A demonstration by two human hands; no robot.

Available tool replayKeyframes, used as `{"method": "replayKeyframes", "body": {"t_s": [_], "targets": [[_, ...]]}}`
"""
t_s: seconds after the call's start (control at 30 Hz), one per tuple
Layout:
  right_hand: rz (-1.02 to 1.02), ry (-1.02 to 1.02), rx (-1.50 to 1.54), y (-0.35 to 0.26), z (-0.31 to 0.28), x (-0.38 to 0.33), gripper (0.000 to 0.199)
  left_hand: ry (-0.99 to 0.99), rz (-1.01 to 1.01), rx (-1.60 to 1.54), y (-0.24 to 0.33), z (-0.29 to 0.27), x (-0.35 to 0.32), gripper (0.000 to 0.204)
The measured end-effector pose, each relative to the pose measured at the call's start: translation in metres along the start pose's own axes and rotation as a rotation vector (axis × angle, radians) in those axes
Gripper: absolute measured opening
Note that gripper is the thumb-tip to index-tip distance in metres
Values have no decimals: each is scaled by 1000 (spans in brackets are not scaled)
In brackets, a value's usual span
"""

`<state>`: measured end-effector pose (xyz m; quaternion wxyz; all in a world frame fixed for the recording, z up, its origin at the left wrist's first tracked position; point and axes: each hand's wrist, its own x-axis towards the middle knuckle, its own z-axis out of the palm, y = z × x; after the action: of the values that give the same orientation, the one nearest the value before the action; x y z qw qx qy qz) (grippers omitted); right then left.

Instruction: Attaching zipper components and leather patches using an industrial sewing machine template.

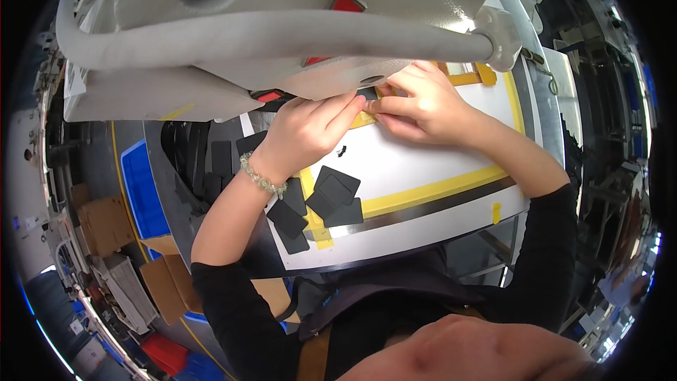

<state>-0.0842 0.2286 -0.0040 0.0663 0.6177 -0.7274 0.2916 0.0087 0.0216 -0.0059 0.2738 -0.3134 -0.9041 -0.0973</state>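
- Head view: left hand [310, 130] and right hand [416, 102] meet at far centre, fingertips pinched narrow on a small black piece [367, 93] under the grey machine head [282, 28].
- Loose black pieces [331, 197] lie near-left on the white tabletop [423, 162], across the yellow tape [430, 189].
- Step, as judged: seating the piece; calls for fine alignment.

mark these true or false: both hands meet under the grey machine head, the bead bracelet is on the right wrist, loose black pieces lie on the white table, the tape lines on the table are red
1. Both hands meet under the grey machine head: true; the left hand and right hand pinch a small black piece there.
2. The bead bracelet is on the right wrist: false; it is on the left wrist.
3. Loose black pieces lie on the white table: true.
4. The tape lines are red: false; they are yellow.
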Motion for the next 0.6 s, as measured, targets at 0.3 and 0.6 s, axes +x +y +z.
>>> {"method": "replayKeyframes", "body": {"t_s": [0.3,0.6], "targets": [[339,-41,434,6,0,6,11,58,67,65,-5,-5,-6,23],[729,-432,348,14,-12,39,24,107,90,133,-11,0,-10,12]]}}
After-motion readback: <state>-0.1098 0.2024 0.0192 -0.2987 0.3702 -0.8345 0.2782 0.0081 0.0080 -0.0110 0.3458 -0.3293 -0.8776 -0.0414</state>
